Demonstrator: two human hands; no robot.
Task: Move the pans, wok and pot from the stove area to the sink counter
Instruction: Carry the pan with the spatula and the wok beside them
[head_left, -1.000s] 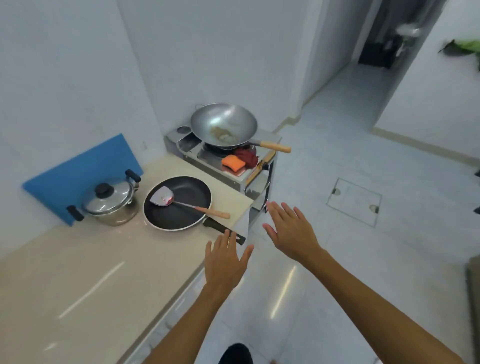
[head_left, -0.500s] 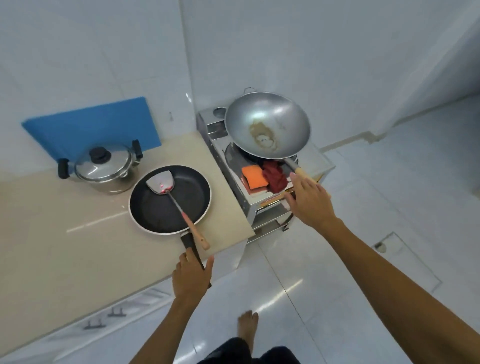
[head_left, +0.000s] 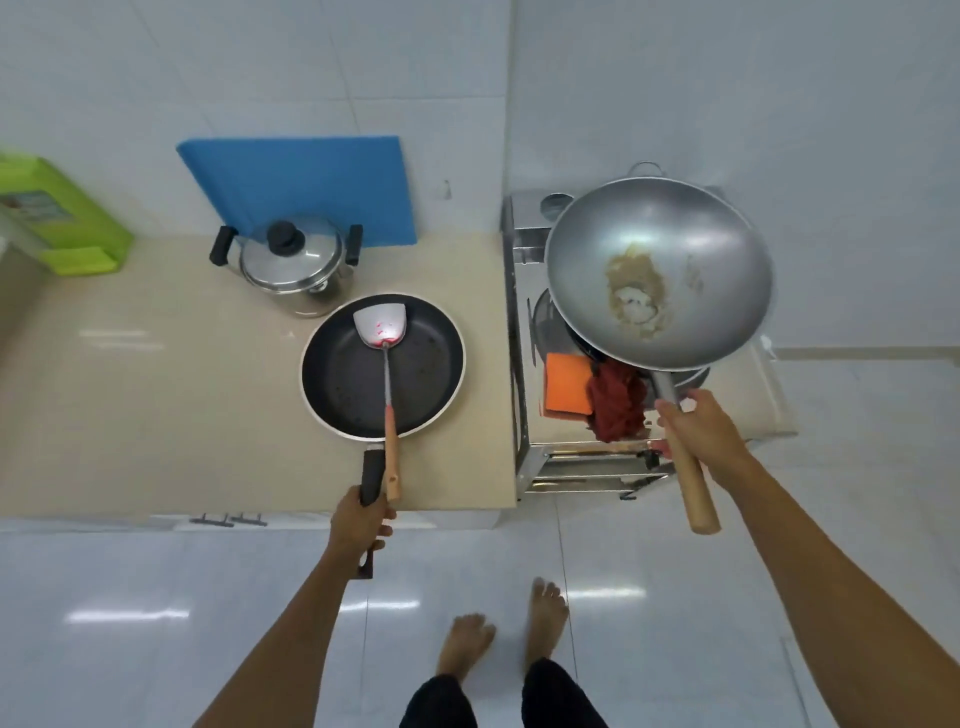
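A steel wok with brown residue hangs tilted above the stove; my right hand grips its wooden handle. A black frying pan lies on the beige counter with a metal spatula resting in it. My left hand is closed around the pan's black handle at the counter's front edge. Behind the pan a lidded steel pot with black handles stands near the wall.
A blue board leans on the wall behind the pot. A green plastic box sits at the far left. An orange sponge and red cloth lie on the stove. My bare feet stand on the white floor.
My right hand closed on the wok's handle and lifted the wok off the burner. My left hand slid up and gripped the frying pan's handle. The view swung to face the counter squarely.
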